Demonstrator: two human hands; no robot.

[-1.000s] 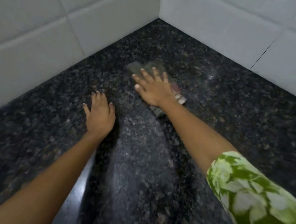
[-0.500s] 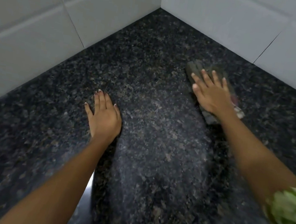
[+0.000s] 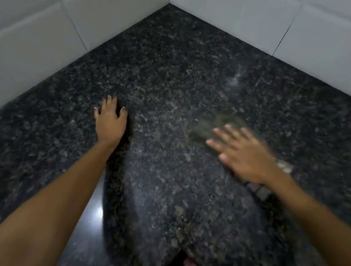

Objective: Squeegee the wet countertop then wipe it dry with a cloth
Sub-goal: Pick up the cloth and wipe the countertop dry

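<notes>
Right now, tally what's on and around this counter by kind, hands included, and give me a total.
Hands: 2, left hand resting flat, right hand pressing on the cloth
Cloths: 1, cloth, blurred
Countertops: 1, dark speckled countertop
Tiled walls: 2, left wall and back wall
Total: 6

A dark speckled granite countertop (image 3: 178, 82) fills a white-tiled corner. On its right side lies a blurred, flat, grey-green cloth (image 3: 207, 128), pressed under the right hand's (image 3: 242, 155) spread fingers.
</notes>
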